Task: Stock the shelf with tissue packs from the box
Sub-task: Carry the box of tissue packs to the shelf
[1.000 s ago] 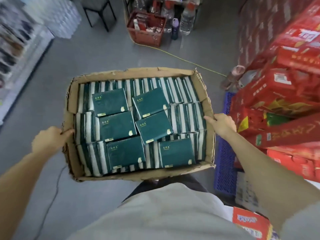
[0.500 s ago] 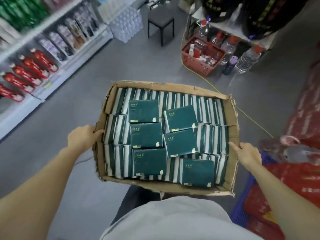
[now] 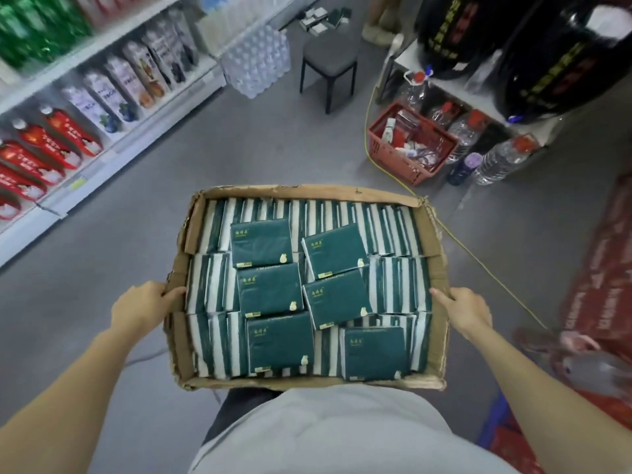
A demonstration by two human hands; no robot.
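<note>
No lettering is fully legible. Tissue packs [image 3: 270, 292] lying flat in the box [image 3: 436, 248]: a short row of gold characters at the upper left of each dark green face, too small to read, and a pale printed strip along the lower edge. Red pouches [image 3: 73, 135], black jars [image 3: 455, 29] and red cartons [image 3: 602, 278]: yellow or pale characters, apparently Chinese, blurred.

Single head-worn wide-angle view, looking forward and steeply down past the person's own torso. The cardboard box [image 3: 436, 254] fills the near centre at arm's length, with the left hand [image 3: 140, 307] and right hand [image 3: 466, 311] at its sides. A shelf [image 3: 113, 159] runs along the far left. Straight lines bow towards the frame edges.
</note>
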